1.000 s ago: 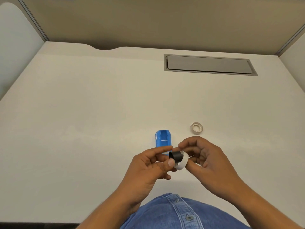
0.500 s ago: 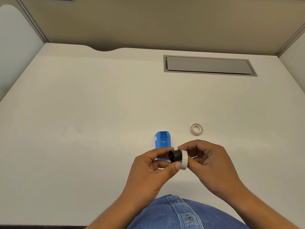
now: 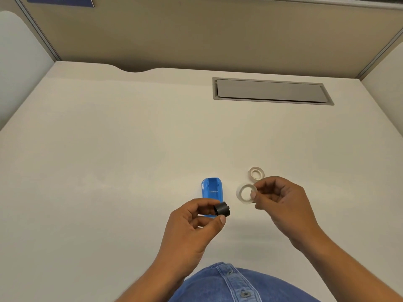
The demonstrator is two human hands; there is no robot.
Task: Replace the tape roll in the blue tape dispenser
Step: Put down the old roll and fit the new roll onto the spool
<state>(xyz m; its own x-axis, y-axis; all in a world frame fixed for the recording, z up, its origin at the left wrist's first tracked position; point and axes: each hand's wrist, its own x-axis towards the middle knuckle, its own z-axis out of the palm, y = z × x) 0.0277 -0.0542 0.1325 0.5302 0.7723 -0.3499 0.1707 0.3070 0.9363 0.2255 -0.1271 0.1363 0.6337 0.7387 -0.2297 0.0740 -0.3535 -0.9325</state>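
The blue tape dispenser (image 3: 211,192) lies on the white desk (image 3: 109,171), its near end hidden behind my left hand (image 3: 192,227). That hand pinches a small black spool core (image 3: 222,209) between thumb and fingers, just in front of the dispenser. To the right, my right hand (image 3: 281,205) holds a thin white tape ring (image 3: 246,192) by its edge, above the desk. A second, tan tape roll (image 3: 256,173) lies flat on the desk just beyond the right hand.
A grey cable hatch (image 3: 272,91) is set into the desk at the back right. Beige partition walls close the desk at the back and sides. My denim shirt (image 3: 235,284) fills the bottom edge.
The white ring has come off the black core. My right hand has carried the ring to the right while my left hand keeps the core.
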